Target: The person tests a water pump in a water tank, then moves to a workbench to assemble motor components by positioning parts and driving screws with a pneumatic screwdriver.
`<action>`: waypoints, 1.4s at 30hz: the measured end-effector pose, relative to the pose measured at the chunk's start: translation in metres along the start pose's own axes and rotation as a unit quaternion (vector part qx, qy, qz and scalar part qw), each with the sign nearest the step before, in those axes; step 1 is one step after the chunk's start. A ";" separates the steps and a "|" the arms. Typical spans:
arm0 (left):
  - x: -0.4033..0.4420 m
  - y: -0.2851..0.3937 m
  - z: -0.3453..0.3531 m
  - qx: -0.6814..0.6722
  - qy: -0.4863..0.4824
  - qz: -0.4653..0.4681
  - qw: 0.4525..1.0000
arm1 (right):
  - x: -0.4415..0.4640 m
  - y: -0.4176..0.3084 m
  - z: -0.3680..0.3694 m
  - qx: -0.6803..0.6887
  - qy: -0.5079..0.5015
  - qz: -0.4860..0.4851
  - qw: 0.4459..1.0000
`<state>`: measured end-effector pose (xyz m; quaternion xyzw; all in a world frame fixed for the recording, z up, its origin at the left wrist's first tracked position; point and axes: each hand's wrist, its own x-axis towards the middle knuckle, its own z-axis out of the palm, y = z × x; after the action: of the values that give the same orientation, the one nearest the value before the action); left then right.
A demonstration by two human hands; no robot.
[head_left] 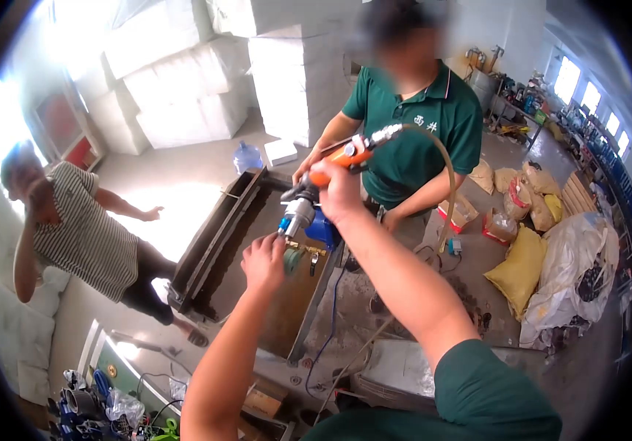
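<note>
My right hand (339, 192) is wrapped round the orange body of an air tool (345, 156). A hose (451, 176) runs from its silver fitting. The tool's silver head (301, 212) points down toward my left hand (263, 261). The fingers of that hand are drawn together by the tip of the head, beside a small blue part (284, 224); what they pinch is hidden. Just below are a brass valve (310, 250) and a greenish round piece (293, 260). Behind the tool's head shows a blue housing (322, 229).
Under my hands stands a metal tank (216, 234) with brownish liquid. A co-worker in a green shirt (422, 125) stands across it, one hand close to the tool. Another person in a striped shirt (91, 228) is at left. Sacks (519, 263) lie at right; a water jug (247, 157) stands behind.
</note>
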<state>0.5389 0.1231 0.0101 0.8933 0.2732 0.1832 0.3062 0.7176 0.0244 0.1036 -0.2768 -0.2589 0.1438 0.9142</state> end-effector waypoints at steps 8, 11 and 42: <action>-0.102 -0.039 -0.106 -0.277 0.062 0.106 0.953 | -0.123 0.011 0.096 0.125 -0.071 0.214 0.966; -0.172 -0.054 -0.141 -0.202 0.058 0.063 0.976 | -0.173 0.019 0.121 0.145 -0.102 0.282 0.943; -0.517 -0.057 -0.202 -0.244 0.114 -0.162 0.949 | -0.490 0.035 0.207 0.100 -0.277 0.615 0.731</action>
<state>0.0124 -0.0592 0.0407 0.7082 0.3944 0.2930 0.5069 0.1948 -0.0575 0.0374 -0.2306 -0.2582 0.7702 0.5357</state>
